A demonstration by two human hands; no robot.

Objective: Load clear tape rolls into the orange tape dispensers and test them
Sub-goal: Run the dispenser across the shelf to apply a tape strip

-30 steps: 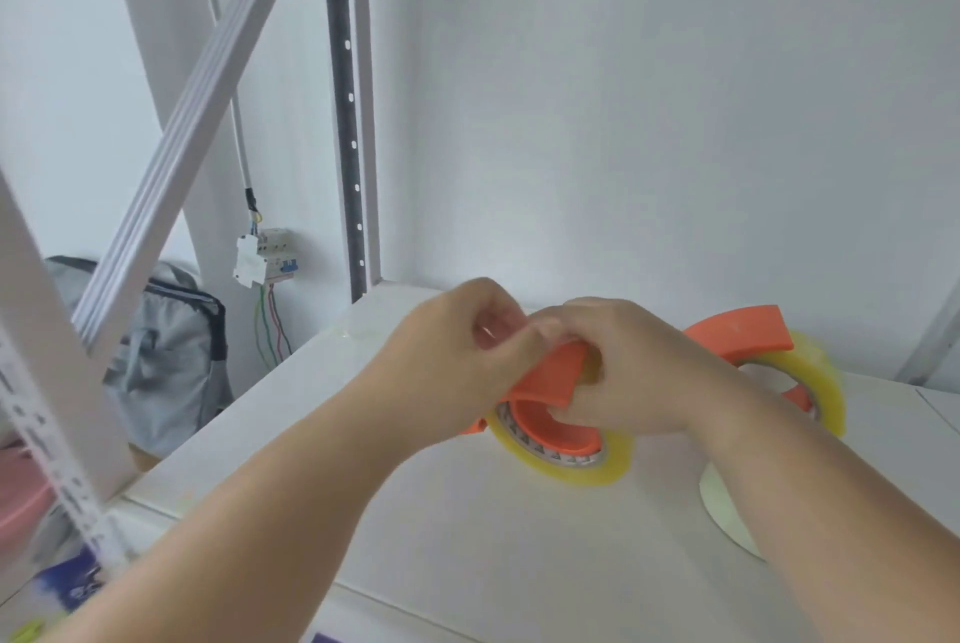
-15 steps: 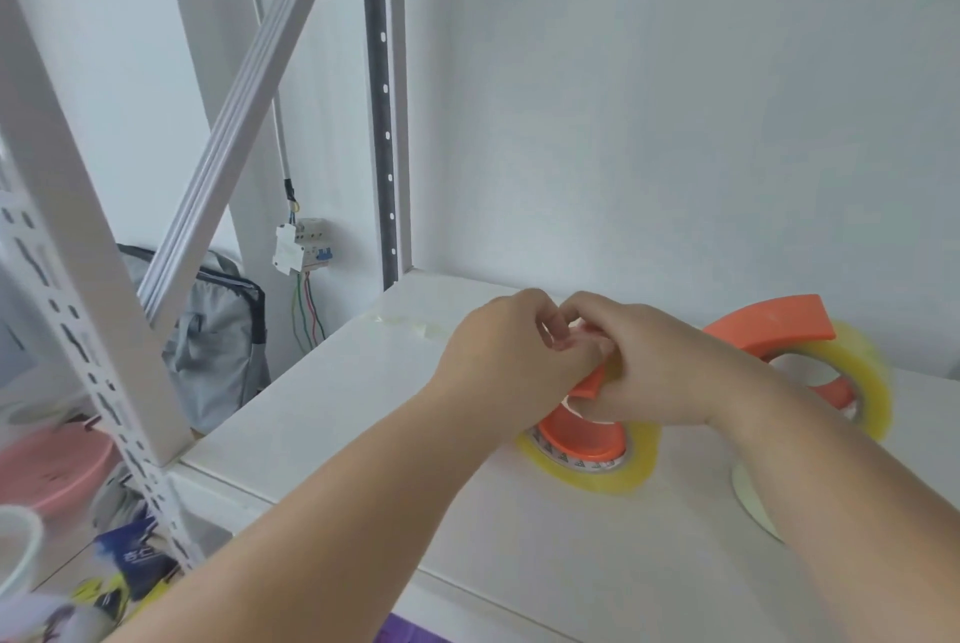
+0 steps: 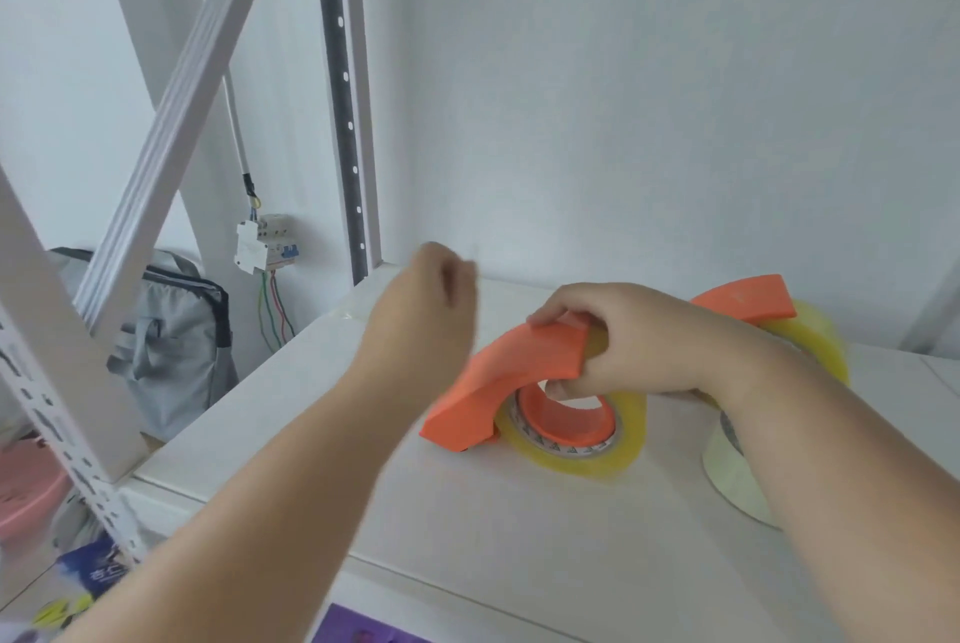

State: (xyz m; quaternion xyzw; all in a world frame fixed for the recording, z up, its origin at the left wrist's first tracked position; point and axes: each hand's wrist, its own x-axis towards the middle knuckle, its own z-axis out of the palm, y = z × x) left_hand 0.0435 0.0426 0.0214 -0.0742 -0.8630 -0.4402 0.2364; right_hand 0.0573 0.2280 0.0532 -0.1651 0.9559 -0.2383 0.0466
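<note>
Right hand: the right hand (image 3: pixel 631 336) is wrapped around the top of the near orange tape dispenser (image 3: pixel 511 372). The fingers are curled over its arched handle and the thumb is tucked under it.
Near dispenser: it is seen on the white shelf (image 3: pixel 363 445), in the middle, right under the right hand. A clear tape roll (image 3: pixel 582 440) is fitted on its round orange hub.
Left hand: the left hand (image 3: pixel 431 310) is held up in the air, to the left of the dispenser and apart from it. It is blurred. The fingers look bent, but whether anything is pinched in them cannot be told.
Second dispenser: another orange tape dispenser (image 3: pixel 748 297) with a yellowish roll is seen behind the right wrist, near the wall.
Spare roll: a pale tape roll (image 3: pixel 727 476) is partly hidden by the right forearm.
Off the shelf: a grey bag (image 3: pixel 171 341) is seen lower left.
</note>
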